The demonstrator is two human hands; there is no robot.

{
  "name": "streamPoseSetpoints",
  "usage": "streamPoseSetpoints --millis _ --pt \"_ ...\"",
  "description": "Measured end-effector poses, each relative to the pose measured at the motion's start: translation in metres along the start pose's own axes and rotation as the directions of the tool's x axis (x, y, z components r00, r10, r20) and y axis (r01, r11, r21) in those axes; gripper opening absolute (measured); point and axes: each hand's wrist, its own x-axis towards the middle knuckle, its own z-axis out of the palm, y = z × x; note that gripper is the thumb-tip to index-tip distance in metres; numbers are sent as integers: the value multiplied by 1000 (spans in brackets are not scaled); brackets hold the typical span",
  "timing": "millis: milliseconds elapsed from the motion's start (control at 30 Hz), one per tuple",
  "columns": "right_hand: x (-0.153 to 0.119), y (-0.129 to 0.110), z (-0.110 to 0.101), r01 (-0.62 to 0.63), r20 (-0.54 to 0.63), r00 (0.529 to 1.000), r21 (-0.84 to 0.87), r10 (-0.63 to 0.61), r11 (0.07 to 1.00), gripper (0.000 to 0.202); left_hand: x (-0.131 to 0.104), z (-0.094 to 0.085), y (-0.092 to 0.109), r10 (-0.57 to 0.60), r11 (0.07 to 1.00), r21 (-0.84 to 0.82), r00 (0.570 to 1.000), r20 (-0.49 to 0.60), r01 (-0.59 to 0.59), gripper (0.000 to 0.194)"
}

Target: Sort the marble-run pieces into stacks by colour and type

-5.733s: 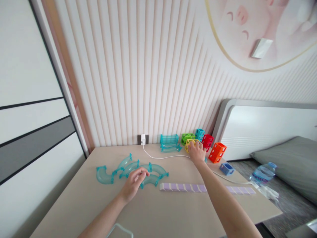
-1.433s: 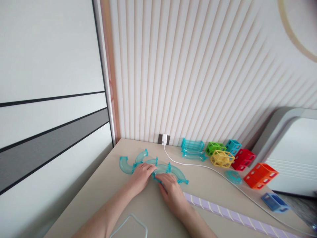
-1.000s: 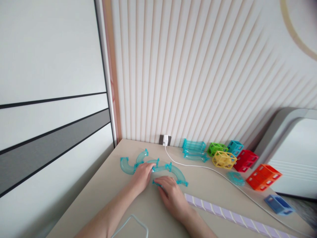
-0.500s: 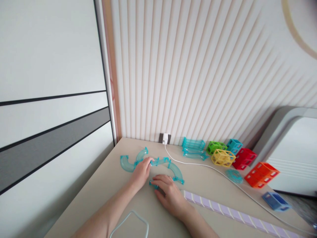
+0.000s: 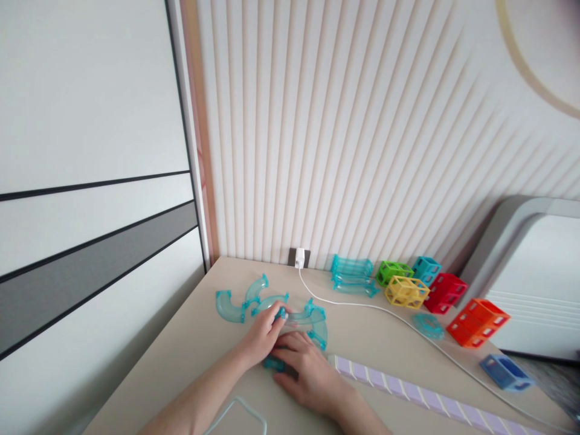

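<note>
Curved translucent teal tube pieces lie on the beige table around both hands. My left hand [image 5: 267, 331] is closed, thumb and fingers pinching the end of a teal tube [image 5: 299, 315] that runs right. Close beside it, my right hand [image 5: 302, 362] rests low over the table, partly covering another teal piece [image 5: 273, 364]; its fingers are bent and its grip is hidden. A curved teal piece [image 5: 319, 331] lies just beyond the right hand. Farther left are a curved piece [image 5: 229, 308], a second one [image 5: 256, 290] and a third [image 5: 272, 300].
Straight teal tubes [image 5: 353, 275] lie by the wall. Green [image 5: 393, 272], yellow [image 5: 406, 292], red [image 5: 446, 292], orange [image 5: 478, 322] and blue [image 5: 505, 370] frame blocks stand right. A white cable [image 5: 362, 302] crosses the table; a lilac striped strip [image 5: 408, 386] lies nearer.
My left hand has pulled its tube nearer and away from the pieces at left. The right-hand curved piece has turned and shifted nearer. Both hands are closer together.
</note>
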Motion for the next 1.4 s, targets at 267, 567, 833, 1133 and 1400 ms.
streamPoseSetpoints --millis 267,567,833,1133,1400 --pt "0 -8 -9 134 -5 991 46 -134 990 34 2 4 -9 -97 976 -187 991 97 114 17" --pt "-9 7 9 0 -317 934 460 164 888 35 7 -1 -12 -59 975 -219 988 -142 26 19" --pt "6 12 19 105 -398 769 850 500 515 50 7 -3 -7 72 995 -47 948 -311 -91 22" --pt "9 17 22 94 -368 649 907 666 410 59 6 -1 -7 71 996 -29 951 -301 -83 23" --pt "11 18 29 107 -337 687 923 643 370 60 8 2 -6 -1 979 -195 952 -307 -62 13"
